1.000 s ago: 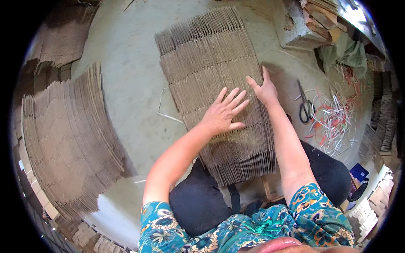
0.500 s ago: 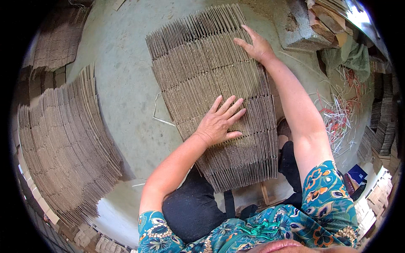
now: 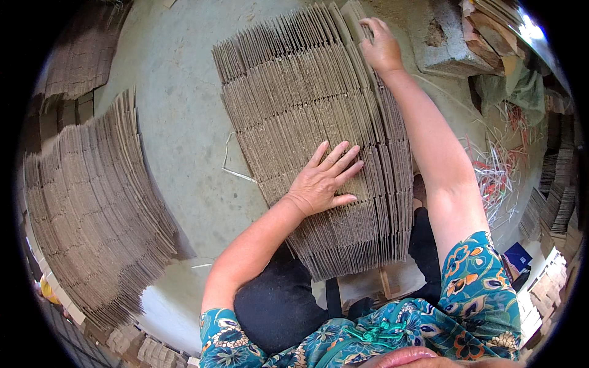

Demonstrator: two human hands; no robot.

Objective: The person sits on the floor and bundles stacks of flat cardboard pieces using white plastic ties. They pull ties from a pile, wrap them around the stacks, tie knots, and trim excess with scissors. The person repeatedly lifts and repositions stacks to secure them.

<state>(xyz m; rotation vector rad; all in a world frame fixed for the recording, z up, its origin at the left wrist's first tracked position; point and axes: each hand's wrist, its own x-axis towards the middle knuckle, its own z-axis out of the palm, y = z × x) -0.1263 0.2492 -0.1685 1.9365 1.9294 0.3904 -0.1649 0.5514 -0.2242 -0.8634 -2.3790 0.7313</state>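
The concrete floor (image 3: pixel 178 122) took up most of the view, and on it lay a broad fanned stack of flat cardboard sheets (image 3: pixel 294 104), overlapping like shingles and running from the person's lap toward the far edge. A second fanned cardboard stack (image 3: pixel 92 202) curved along the left side, well apart from the first. To the right, beyond the worked stack, sat a tangle of plastic strapping offcuts (image 3: pixel 497 178), and a concrete block (image 3: pixel 438 37) lay at the top right. The left hand (image 3: pixel 322 181) rested palm down, fingers spread and released, pressing the middle of the near stack. The right hand (image 3: pixel 381 46) reached to the far right corner of that stack, its fingers curled over the edges of the outermost sheets, grasping them. To do this squaring-up well, it seemed best that the flat hand kept firm, even weight on the middle so the layers could not slide, while the far hand drew the corner sheets in gently, pulling along their edges and not lifting them.
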